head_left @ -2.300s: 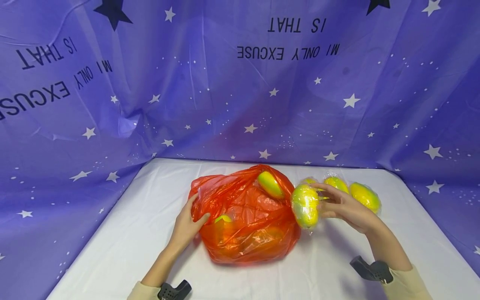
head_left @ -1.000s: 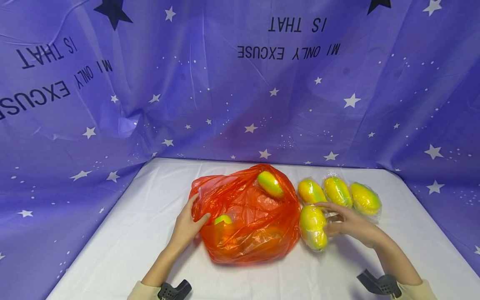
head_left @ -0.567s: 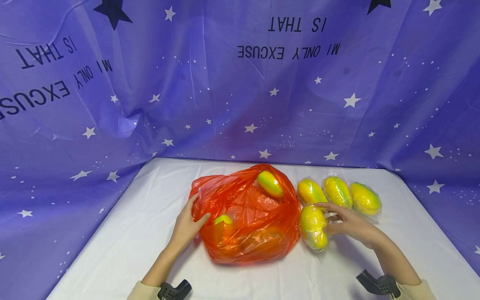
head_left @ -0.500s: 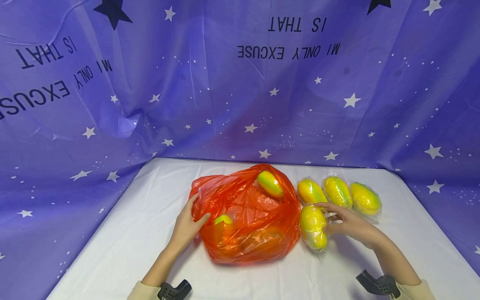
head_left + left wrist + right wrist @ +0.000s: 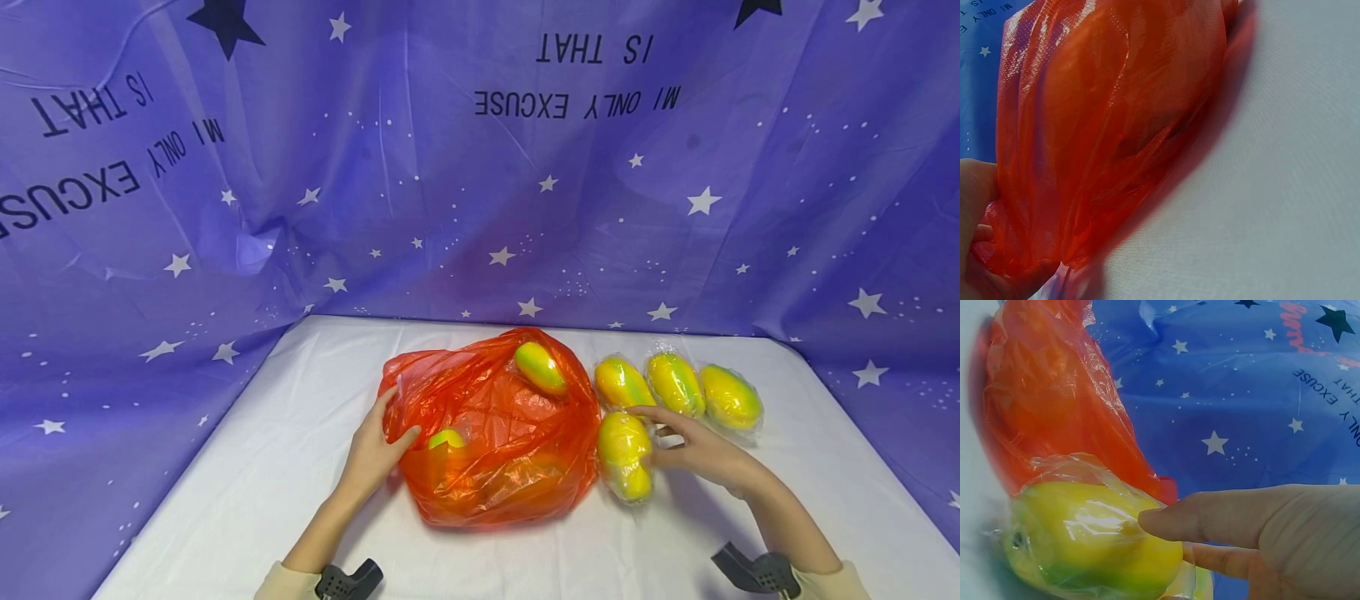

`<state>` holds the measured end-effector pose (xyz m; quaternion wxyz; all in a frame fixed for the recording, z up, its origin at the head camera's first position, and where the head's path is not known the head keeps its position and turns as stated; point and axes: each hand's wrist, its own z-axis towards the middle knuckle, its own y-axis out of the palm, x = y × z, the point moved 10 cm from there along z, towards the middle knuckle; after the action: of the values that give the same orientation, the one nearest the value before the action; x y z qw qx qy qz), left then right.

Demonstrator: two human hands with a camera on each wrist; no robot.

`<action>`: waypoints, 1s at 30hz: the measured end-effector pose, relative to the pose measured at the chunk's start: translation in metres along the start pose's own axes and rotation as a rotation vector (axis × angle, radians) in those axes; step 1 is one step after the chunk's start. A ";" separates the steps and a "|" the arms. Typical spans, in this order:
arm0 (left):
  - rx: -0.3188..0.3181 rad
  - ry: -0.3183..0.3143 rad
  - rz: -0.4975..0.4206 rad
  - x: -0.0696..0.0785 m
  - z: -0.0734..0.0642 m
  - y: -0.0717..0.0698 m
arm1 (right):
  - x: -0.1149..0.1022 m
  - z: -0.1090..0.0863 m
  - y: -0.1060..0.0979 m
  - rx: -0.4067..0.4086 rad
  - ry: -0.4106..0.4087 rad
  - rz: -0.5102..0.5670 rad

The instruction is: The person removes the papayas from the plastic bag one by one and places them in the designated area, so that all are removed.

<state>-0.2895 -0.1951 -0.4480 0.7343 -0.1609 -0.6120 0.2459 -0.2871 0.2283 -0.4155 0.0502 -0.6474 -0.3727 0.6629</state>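
A red plastic bag lies on the white table with its mouth facing up, and several mangoes show in it or through its film. My left hand grips the left edge of the bag's mouth; in the left wrist view its fingers pinch gathered film. Just right of the bag is a mango in clear wrap. My right hand holds this mango from its right side, and in the right wrist view the thumb presses on the wrap. The mango's far side hides some of the fingers.
Behind the right hand, three more wrapped mangoes, a left one, a middle one and a right one, lie in a row. A purple star-printed curtain rises around the table.
Since the earliest frame, my right hand has brought the wrapped mango down and slightly right, beside the bag. Over the last second it barely shifts. My left hand stays on the bag.
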 end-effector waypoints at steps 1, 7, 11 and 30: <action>0.000 -0.002 0.001 0.000 0.000 0.000 | -0.001 0.000 0.000 0.000 -0.002 -0.001; -0.003 -0.010 0.000 0.000 0.000 0.000 | -0.005 -0.001 -0.001 0.012 -0.027 -0.015; -0.001 -0.004 -0.002 0.000 0.000 -0.001 | -0.009 -0.002 -0.005 0.041 -0.033 -0.033; 0.007 0.005 0.006 0.001 0.001 0.000 | -0.063 0.029 0.004 0.092 -0.127 0.106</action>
<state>-0.2901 -0.1943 -0.4469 0.7356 -0.1610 -0.6087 0.2499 -0.3014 0.1790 -0.3694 0.0207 -0.6198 -0.3096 0.7208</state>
